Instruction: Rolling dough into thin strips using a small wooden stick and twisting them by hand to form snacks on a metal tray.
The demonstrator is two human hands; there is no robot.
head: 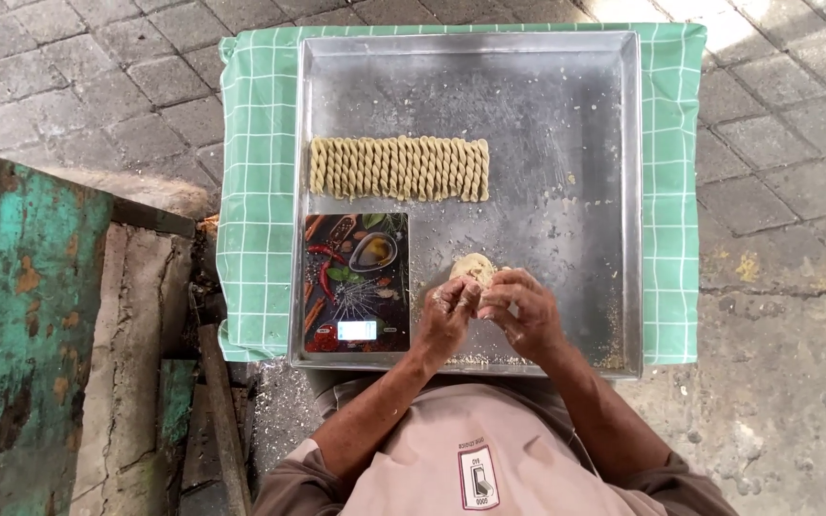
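A pale lump of dough (471, 268) sits between both hands over the near part of a large metal tray (585, 143). My left hand (446, 313) and my right hand (520, 306) are side by side, fingers closed on the dough. Farther back on the tray lies a neat row of several twisted dough sticks (399, 168). A flat kitchen scale (357, 283) with a dark spice picture and a small lit display rests in the tray's near left corner, just left of my left hand.
The tray stands on a green checked cloth (255, 191) over grey paving stones (78, 86). A worn turquoise wooden panel (21, 325) and cracked concrete (131, 354) lie at the left. Flour and crumbs dot the tray's right side.
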